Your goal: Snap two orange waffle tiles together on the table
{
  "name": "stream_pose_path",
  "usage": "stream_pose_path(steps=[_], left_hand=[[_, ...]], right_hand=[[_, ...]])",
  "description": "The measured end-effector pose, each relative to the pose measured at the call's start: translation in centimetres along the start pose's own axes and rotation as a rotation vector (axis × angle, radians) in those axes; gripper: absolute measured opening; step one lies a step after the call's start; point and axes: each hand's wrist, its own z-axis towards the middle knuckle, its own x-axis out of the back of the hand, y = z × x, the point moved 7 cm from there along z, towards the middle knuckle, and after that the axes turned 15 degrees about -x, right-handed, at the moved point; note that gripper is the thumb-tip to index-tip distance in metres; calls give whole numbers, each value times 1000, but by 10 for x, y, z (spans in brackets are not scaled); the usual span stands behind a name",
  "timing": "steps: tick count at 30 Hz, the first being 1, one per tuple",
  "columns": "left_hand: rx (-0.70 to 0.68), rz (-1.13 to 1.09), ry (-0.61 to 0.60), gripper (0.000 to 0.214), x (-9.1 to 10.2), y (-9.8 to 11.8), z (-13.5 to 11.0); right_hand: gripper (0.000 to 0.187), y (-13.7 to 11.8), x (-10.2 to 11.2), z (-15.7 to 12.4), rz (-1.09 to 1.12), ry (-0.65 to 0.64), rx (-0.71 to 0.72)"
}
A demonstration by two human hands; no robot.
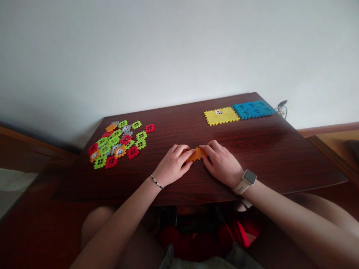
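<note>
Orange interlocking tiles (198, 153) lie on the table in front of me, mostly hidden under my fingers. My left hand (175, 162) is closed on their left end, thumb at the near side and fingers over the top. On the right end, my right hand (221, 160) grips in the same way. A notched edge shows between the two hands; how many orange tiles there are I cannot tell. Left of my left hand spreads a loose pile of toothed tiles with window cut-outs, among them green tiles (113, 140), red tiles (132, 152) and an orange tile with a white window (120, 151).
At the table's (179, 127) back right lies a yellow joined panel (223, 118) with a small white window. A blue joined panel (254, 109) touches its right side. Black cables (282, 106) hang past the right edge. A pale wall (168, 56) stands behind the table.
</note>
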Motion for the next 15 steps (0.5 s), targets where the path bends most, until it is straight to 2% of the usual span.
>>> stream_pose_path(steps=[15], left_hand=[[2, 8, -9, 42, -2, -1, -1]], right_hand=[[28, 0, 0, 0, 2, -6, -9]])
